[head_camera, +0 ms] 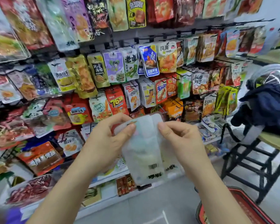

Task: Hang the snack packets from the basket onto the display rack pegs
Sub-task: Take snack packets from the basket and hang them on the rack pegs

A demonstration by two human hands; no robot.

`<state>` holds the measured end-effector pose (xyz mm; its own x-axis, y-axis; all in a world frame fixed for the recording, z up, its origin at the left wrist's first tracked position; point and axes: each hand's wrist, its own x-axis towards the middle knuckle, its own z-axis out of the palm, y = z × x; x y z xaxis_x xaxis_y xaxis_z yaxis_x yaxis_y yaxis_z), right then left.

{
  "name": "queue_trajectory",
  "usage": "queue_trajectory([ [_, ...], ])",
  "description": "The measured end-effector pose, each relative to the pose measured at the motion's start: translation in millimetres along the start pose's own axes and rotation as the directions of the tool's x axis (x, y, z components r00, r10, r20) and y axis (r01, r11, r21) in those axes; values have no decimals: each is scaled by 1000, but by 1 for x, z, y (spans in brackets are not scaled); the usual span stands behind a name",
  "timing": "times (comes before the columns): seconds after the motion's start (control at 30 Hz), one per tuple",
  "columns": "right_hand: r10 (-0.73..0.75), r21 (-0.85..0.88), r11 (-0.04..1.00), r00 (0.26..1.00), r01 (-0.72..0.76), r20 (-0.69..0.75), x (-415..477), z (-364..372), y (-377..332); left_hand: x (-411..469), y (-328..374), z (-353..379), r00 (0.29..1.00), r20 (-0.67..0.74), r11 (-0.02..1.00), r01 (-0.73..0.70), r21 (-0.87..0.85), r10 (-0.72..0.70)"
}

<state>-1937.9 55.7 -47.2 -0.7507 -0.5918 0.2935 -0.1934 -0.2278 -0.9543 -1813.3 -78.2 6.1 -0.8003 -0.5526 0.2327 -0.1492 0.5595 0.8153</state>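
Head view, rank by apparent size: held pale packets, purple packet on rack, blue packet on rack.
1. held pale packets: largest by far, though nearest the camera, so true size is unsure.
2, tied. purple packet and blue packet: they look about alike, so not ranked.

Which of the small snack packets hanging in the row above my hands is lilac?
The lilac packet with the cartoon figure, hanging between the olive-gold packet with a black label and the white-and-green packet.
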Motion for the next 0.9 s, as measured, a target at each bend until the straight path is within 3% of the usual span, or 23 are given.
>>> queue_trajectory([
  [0.1, -60, -90, 994, 998, 59, -5, 9, 41, 12, 2, -31, -26, 997, -72, 998, 3, 70, 2],
  [0.2, -82, -144, 987, 991, 67, -103, 17, 77, 28, 1, -68, -52, 989, -144, 995, 47, 90, -34],
  [0.3, 8, -23, 1000, 950, -16, -312, 27, 106, 38, 1, -102, -79, 966, -228, 990, 133, 45, -119],
  [0.37, 87, 78, 995, 924, -62, -372, 31, 125, 41, 1, -117, -90, 949, -278, 988, 152, -2, -146],
  [0.53, 173, 46, 985, 962, -168, -212, 20, 195, 57, 7, -130, -75, 941, -305, 989, 134, -56, -144],
  [0.63, 251, 134, 964, 951, -229, -179, 20, 221, 65, 14, -136, -68, 947, -286, 989, 139, -52, -148],
  [0.77, 350, 321, 897, 932, -304, -96, 32, 220, 66, 21, -138, -75, 981, -92, 984, 176, 41, -172],
  [0.9, 346, 279, 905, 937, -322, -43, 44, 216, 72, 32, -144, -76, 976, 60, 976, 211, -48, -208],
])
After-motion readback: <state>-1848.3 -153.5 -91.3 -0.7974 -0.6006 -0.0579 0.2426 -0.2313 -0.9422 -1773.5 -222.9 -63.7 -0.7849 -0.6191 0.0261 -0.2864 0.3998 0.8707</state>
